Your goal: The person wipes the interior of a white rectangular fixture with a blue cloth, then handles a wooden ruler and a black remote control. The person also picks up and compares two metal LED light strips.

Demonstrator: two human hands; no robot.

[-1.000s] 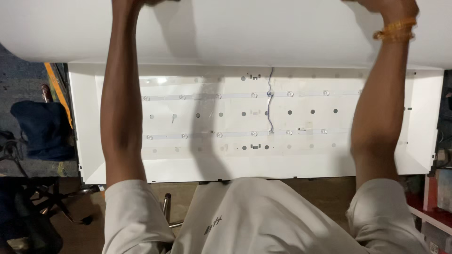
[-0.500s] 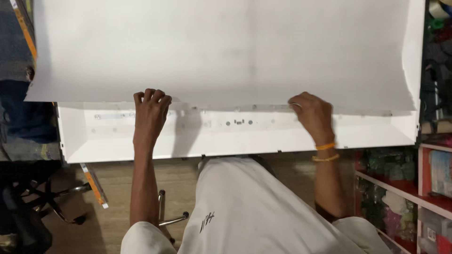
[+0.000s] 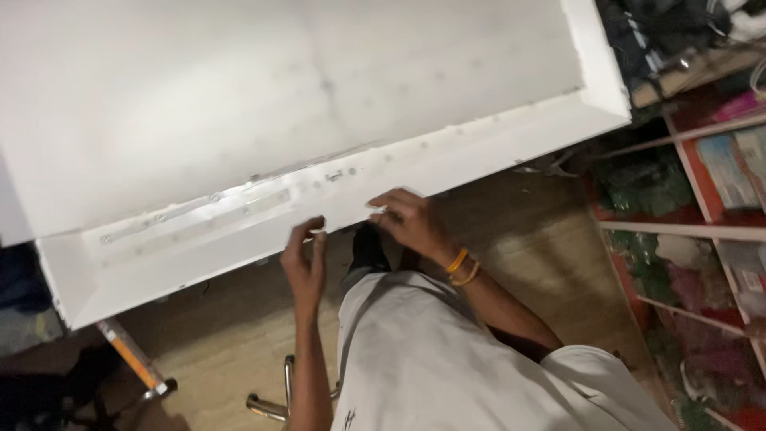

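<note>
A wide white sheet (image 3: 239,88) lies over a shallow white metal tray (image 3: 495,140). Only the tray's near strip stays uncovered, with a row of small round studs on a strip (image 3: 239,209). My left hand (image 3: 306,267) hovers just below the tray's front rim, fingers curled loosely and holding nothing. My right hand (image 3: 411,223), with orange bangles at the wrist, rests its fingertips against the same rim a little to the right. Both hands sit in front of my white-clothed lap.
Shelves with coloured packages (image 3: 718,207) stand at the right. Dark clutter (image 3: 662,40) lies beyond the tray's right corner. An orange-handled tool (image 3: 128,359) and a chrome chair base (image 3: 267,405) are on the wooden floor (image 3: 519,239) at lower left.
Both hands have left the sheet's near edge and drawn back to the tray's front rim, closer together. The sheet now covers more of the tray, and the view has swung so the tray looks tilted.
</note>
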